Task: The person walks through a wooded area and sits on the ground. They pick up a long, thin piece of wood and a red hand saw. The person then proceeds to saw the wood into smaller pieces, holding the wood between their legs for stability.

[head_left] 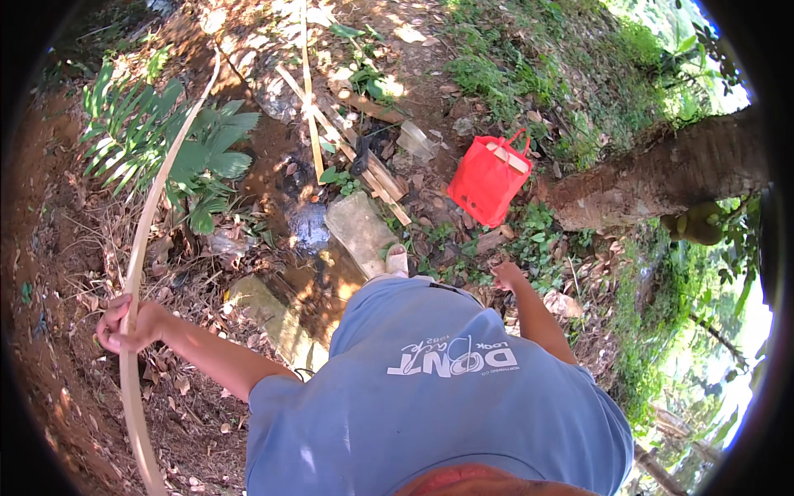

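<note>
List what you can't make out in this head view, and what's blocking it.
Head view: the near end of the long pale strip in the left hand; cut off by the lower edge.
Head view: the lower part of the pale contents in the red bag; hidden by its sides.
Head view: whether the right hand holds anything; too small.
Head view: the tree trunk's right end; cut by the dark rim.

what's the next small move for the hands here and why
I'd probably bring the right hand across to steady the strip: it is long, running to the picture's lower edge, only the left hand grips it, and the right hand holds nothing that shows.
</note>
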The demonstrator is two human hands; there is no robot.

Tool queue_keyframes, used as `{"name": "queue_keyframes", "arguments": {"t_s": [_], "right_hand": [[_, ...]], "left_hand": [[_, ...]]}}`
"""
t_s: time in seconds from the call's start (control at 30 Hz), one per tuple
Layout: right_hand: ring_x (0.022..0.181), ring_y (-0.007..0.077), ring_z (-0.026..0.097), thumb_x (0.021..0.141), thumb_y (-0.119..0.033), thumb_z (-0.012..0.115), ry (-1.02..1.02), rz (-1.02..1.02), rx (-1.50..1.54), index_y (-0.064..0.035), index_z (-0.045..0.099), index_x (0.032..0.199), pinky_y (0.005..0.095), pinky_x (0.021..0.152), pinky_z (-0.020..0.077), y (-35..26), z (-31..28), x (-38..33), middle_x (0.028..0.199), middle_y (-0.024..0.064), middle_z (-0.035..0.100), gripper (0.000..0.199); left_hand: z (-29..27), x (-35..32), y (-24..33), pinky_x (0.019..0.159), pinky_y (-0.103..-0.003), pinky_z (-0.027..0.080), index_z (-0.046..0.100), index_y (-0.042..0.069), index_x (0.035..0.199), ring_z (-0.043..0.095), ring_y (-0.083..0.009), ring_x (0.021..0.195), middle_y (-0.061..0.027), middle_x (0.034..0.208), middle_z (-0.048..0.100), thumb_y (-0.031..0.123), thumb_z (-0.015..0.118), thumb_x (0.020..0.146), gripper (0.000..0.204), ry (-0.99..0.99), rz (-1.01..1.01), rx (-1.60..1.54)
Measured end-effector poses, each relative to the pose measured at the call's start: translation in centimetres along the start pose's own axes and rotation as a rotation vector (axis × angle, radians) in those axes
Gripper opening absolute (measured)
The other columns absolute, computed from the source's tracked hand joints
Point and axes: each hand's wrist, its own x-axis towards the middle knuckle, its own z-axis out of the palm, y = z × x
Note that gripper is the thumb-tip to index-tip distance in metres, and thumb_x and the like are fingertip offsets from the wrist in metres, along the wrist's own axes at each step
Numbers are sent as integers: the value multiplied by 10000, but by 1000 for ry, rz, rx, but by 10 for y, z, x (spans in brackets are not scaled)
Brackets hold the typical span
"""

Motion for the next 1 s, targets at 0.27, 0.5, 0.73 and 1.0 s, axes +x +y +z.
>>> {"name": "queue_keyframes", "arguments": {"t_s": [0.27, 0.5, 0.73, 1.0], "right_hand": [[607, 199, 706, 1083, -303, 567, 19, -1, 94, -13, 678, 980, 362, 492, 560, 25, 8, 3, 769, 114, 718, 327], [615, 213, 704, 1062, -293, 590, 19, 198, 277, -21, 680, 981, 375, 503, 555, 84, 23, 12, 778, 120, 715, 298], [627, 233, 703, 1039, -284, 615, -38, 342, 420, -31, 682, 988, 392, 518, 549, 77, -2, 52, 790, 128, 716, 267], [641, 256, 703, 1014, -273, 643, -26, 191, 552, -42, 684, 997, 411, 534, 543, 1, -162, 224, 805, 137, 716, 235]], "left_hand": [[57, 99, 6, 323, -364, 454, 463, 57, 1085, 473, -242, 350, -106, 468, 442, 294, 609, 876, 348, 124, 185, -92], [176, 103, 5, 306, -356, 442, 405, 10, 1112, 474, -241, 352, -101, 498, 442, 168, 618, 856, 369, 257, 218, -29], [261, 69, 30, 290, -326, 395, 396, 23, 1108, 480, -207, 355, -49, 544, 426, 160, 622, 922, 324, 278, 398, 79], [391, 20, 71, 312, -320, 418, 402, 19, 827, 464, -192, 386, -60, 566, 458, 113, 632, 896, 257, 443, 434, 52]]}}
